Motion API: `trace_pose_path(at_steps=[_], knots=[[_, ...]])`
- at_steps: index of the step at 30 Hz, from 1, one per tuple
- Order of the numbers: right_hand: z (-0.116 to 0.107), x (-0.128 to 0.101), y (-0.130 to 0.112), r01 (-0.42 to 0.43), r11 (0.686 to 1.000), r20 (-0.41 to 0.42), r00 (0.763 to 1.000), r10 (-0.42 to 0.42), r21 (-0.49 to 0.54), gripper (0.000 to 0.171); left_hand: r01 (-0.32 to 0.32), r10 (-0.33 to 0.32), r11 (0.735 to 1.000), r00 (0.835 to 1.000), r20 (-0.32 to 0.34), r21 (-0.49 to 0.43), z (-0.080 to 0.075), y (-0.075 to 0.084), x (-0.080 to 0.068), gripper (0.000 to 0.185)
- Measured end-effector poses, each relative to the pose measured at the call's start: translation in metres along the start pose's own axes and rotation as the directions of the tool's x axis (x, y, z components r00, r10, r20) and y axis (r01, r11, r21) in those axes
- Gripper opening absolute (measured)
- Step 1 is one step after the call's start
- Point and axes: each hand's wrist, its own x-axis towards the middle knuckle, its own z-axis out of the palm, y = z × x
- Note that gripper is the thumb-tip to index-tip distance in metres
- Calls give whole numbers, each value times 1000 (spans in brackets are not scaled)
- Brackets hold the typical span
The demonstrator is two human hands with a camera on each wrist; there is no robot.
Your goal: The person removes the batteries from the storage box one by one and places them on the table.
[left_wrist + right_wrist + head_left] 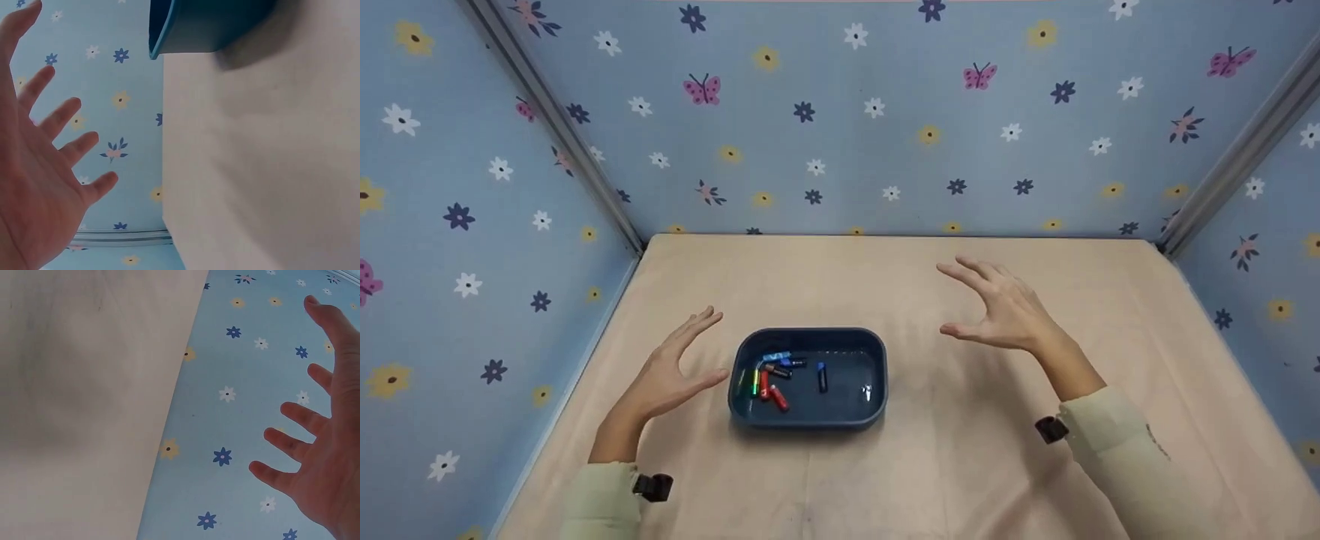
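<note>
The dark blue tray [808, 420] stands on the beige bench [960, 465], a little toward the person's left side, and its long axis runs from left to right across the view of the head camera. Inside the tray lie several small batteries [769, 375], most of them gathered in the left half, and one blue battery [822, 377] lies apart, nearer the middle.

The left hand [671, 371] is just beside the left short wall of the tray, with the palm turned toward it. Its fingers are spread and straight, and it holds nothing. In the left wrist view the tray's corner [169, 34] shows close above the spread fingers [62, 118].

The right hand [997, 311] is also spread wide and holds nothing, but it is raised above the bench and stands well apart from the right short wall, further back than the tray. In the right wrist view only the bench and the flowered wall [247, 399] show beyond this hand.

So the tray lies between the two palms, and the left hand is clearly the nearer one.
</note>
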Motion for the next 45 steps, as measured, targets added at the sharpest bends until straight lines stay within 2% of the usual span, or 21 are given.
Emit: trace_pose_path(at_steps=[12, 19, 28, 32, 39, 45], knots=[[17, 11, -20, 48, 998, 65, 997, -50, 39, 91, -15, 14, 987, 1000, -9, -163, 17, -15, -5, 84], [26, 18, -30, 66, 995, 85, 994, -72, 72, 91, 10, -4, 982, 999, 33, -190, 28, -22, -7, 84], [34, 26, -42, 93, 988, 99, 989, -106, 124, 91, 16, -6, 975, 999, 48, -223, 39, -31, -10, 84], [38, 27, -48, 79, 972, 129, 986, -110, 223, 90, 37, -22, 968, 998, 62, -248, 46, -34, -11, 84], [48, 31, -55, 47, 924, 175, 977, -122, 380, 88, 92, -70, 957, 994, 88, -275, 53, -38, -13, 84], [55, 34, -59, 46, 884, 191, 970, -152, 466, 87, 104, -76, 949, 992, 102, -297, 54, -40, -13, 86]])
